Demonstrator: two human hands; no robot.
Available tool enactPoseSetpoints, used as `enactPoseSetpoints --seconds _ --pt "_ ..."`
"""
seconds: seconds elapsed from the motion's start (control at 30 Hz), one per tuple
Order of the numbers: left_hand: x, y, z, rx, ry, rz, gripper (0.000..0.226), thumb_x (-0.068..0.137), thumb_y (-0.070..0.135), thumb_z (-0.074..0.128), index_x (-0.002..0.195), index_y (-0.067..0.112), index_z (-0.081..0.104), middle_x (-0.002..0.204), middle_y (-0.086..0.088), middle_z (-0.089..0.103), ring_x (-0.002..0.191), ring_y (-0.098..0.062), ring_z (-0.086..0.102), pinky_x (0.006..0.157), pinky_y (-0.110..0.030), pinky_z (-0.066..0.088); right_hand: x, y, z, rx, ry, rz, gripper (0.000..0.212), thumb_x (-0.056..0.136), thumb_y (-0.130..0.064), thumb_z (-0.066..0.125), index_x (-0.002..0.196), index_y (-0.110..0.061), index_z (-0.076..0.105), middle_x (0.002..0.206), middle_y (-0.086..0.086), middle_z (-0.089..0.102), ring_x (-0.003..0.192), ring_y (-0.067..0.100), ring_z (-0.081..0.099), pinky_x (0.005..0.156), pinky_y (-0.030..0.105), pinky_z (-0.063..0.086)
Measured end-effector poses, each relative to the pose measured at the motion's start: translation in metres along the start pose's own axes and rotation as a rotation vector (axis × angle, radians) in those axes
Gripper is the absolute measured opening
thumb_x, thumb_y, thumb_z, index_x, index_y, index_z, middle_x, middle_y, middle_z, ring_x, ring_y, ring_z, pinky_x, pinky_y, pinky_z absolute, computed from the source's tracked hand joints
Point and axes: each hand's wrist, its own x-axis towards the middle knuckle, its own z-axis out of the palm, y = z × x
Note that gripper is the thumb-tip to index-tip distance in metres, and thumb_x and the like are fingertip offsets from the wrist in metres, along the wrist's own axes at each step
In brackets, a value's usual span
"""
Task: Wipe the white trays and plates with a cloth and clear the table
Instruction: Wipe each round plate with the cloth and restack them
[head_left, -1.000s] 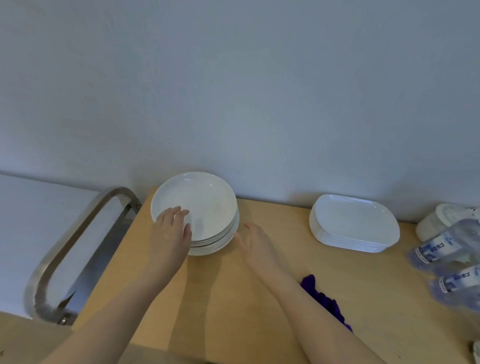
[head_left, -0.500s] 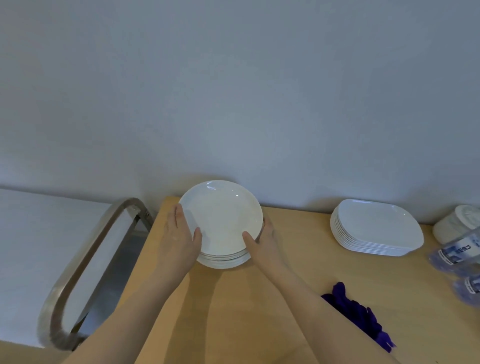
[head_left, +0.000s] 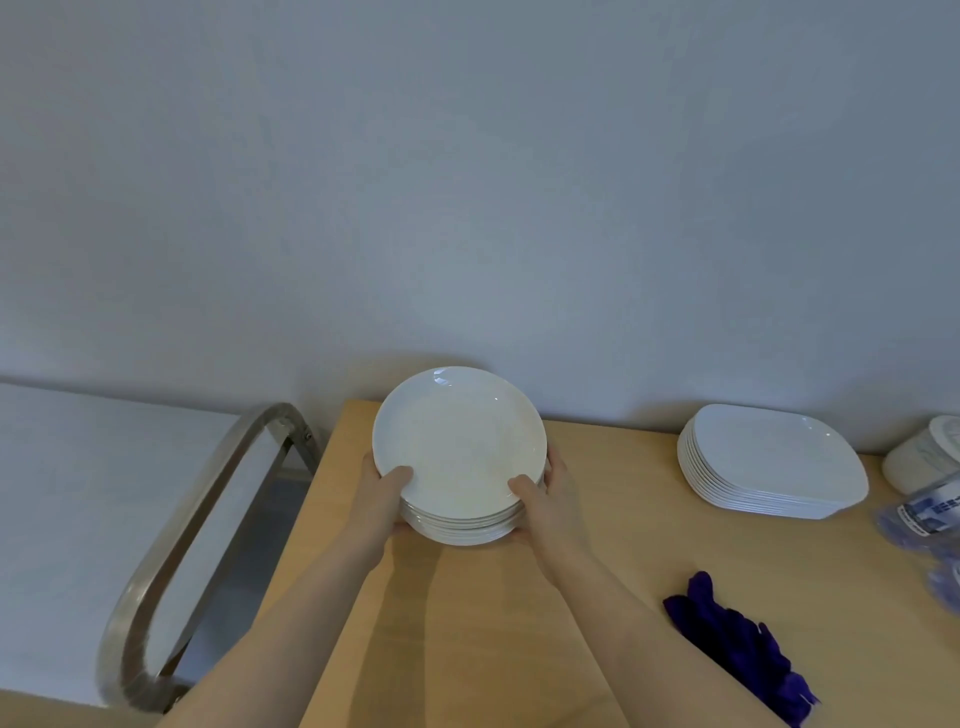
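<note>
Stack of round white plates (head_left: 460, 457) near back-left corner of wooden table (head_left: 597, 545), close to the wall. Gripped from both sides. Left hand (head_left: 382, 501) on stack's left edge: thumb hooked over rim of top plate, fingers curled under the pile, mostly hidden. Right hand (head_left: 545, 499) on stack's right edge: thumb over top rim, fingers wrapped round the far side and beneath. Cannot tell whether stack rests on table or is raised just off it; shadow directly below, toward near side.

Right of plate stack, well apart, against the wall: stack of squarish white trays (head_left: 774, 462), untouched, sitting flat on table. Right of trays, at frame edge: white cylindrical container (head_left: 922, 460), partly cut off. Just in front of container: clear plastic bottles with blue labels (head_left: 930, 514), blurred, lying at table's right edge.

Near-right of plate stack, in front of trays: crumpled purple cloth (head_left: 737, 644) lying on table, touching neither hand.

Left of plate stack, beyond table edge: curved metal handle or rail (head_left: 171, 551) over a white surface.
</note>
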Motion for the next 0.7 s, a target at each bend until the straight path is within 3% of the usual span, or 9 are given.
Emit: enactPoseSetpoints --seconds 0.17,0.27,0.37,0.5,0.7 --pt "-0.003 0.001 0.002 -0.018 0.019 -0.026 0.047 0.086 0.022 0.054 0.128 0.029 0.034 0.116 0.004 0.053 0.108 -0.026 0.053 0.068 -0.040 0.055 -0.006 -0.006 0.001 -0.003 -0.001 -0.023 0.065 0.066 -0.017 0.057 0.127 -0.038 0.050 0.121 -0.009 0.061 0.115 0.021 0.057 0.086 0.056 0.052" --pt "-0.007 0.000 0.003 -0.007 0.017 -0.036 0.055 0.081 0.025 0.056 0.131 0.029 0.033 0.118 0.003 0.052 0.109 -0.026 0.053 0.070 -0.043 0.056 -0.011 -0.011 0.001 0.033 0.007 -0.005 0.068 0.064 -0.015 0.054 0.130 -0.032 0.049 0.122 -0.005 0.061 0.115 0.022 0.056 0.089 0.057 0.050" --pt "-0.009 -0.006 0.003 0.001 0.037 -0.042 0.050 0.091 0.019 0.052 0.136 0.026 0.031 0.123 0.001 0.049 0.112 -0.028 0.051 0.077 -0.047 0.055 -0.016 -0.014 -0.001 0.045 0.009 0.008 0.067 0.067 -0.012 0.053 0.132 -0.029 0.048 0.123 -0.003 0.060 0.116 0.024 0.055 0.090 0.058 0.050" --pt "-0.018 -0.011 0.008 -0.008 0.047 -0.023 0.043 0.092 0.016 0.051 0.129 0.028 0.032 0.118 0.003 0.050 0.109 -0.025 0.051 0.075 -0.044 0.054 -0.021 -0.013 -0.009 0.054 0.006 0.020 0.061 0.082 0.004 0.049 0.134 -0.028 0.046 0.125 -0.002 0.058 0.118 0.025 0.053 0.087 0.060 0.050" --pt "-0.037 -0.019 0.019 -0.036 0.057 0.006 0.042 0.092 0.014 0.051 0.126 0.028 0.032 0.111 0.009 0.051 0.098 -0.014 0.053 0.065 -0.037 0.053 -0.035 -0.010 -0.021 0.060 -0.008 0.056 0.063 0.083 0.002 0.047 0.136 -0.033 0.044 0.128 -0.004 0.056 0.118 0.025 0.052 0.078 0.062 0.053"
